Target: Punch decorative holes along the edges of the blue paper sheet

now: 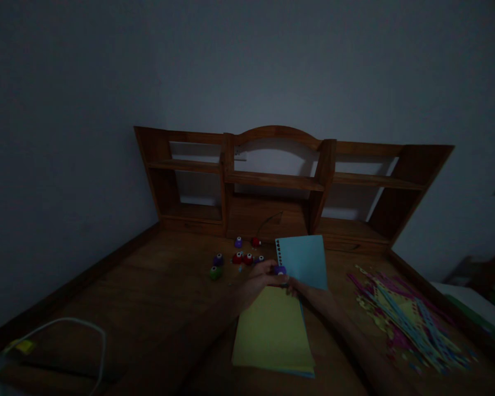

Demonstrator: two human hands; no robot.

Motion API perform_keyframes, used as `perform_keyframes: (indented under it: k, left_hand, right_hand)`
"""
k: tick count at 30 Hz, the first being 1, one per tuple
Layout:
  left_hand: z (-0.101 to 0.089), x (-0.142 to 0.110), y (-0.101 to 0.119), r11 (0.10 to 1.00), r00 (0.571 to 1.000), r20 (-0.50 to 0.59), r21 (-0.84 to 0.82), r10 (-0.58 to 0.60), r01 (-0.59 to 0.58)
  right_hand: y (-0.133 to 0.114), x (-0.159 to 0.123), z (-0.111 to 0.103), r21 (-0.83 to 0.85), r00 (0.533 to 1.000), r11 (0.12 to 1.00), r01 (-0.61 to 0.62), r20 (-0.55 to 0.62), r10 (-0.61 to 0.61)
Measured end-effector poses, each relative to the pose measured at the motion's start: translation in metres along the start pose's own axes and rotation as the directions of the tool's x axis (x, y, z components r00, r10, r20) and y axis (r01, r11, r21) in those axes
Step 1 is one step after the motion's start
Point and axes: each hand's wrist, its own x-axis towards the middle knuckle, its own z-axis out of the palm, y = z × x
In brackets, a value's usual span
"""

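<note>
A small purple craft punch with a white eye [280, 270] is between my hands, over the far end of a stack of yellow paper [272, 330]. My left hand [264, 279] has its fingers closed around the punch from the left. From the right, my right hand [300, 287] meets it with curled fingers near the punch's lower edge; what these fingers grip is partly hidden. Just beyond lies a light blue sheet [303, 258] with a row of holes along its left edge. Similar punches stand left of it, among them a green one [215, 273] and a red one [248, 259].
A messy pile of coloured paper strips [408, 319] spreads over the right of the wooden desk [169, 275]. A wooden shelf unit [272, 181] stands along the back wall. At the lower left a white cable [78, 322] curves past a yellow object [23, 346]. The light is dim.
</note>
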Motion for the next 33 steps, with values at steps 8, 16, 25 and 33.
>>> perform_keyframes:
  k: [8, 16, 25, 33]
  left_hand:
    - [0.009, -0.004, 0.004, 1.0, 0.999, -0.054, 0.008, 0.003, -0.003]
    - [0.007, -0.004, 0.001, 1.0, 0.993, -0.117, 0.015, -0.024, 0.026]
    - [0.007, 0.004, -0.006, 0.999, 0.994, -0.103, -0.014, 0.033, -0.035]
    - [0.003, 0.0, -0.007, 1.0, 0.996, -0.085, 0.015, 0.02, -0.019]
  right_hand:
    - [0.009, 0.003, -0.002, 0.087, 0.995, 0.996, 0.0, 0.096, -0.008]
    - [0.018, 0.008, 0.001, 0.077, 0.989, 0.996, 0.051, 0.138, -0.062]
    - [0.009, 0.006, -0.002, 0.048, 0.996, 0.996, 0.07, 0.058, -0.073]
    - [0.017, 0.013, -0.007, 0.212, 0.995, 0.975, 0.069, -0.084, -0.052]
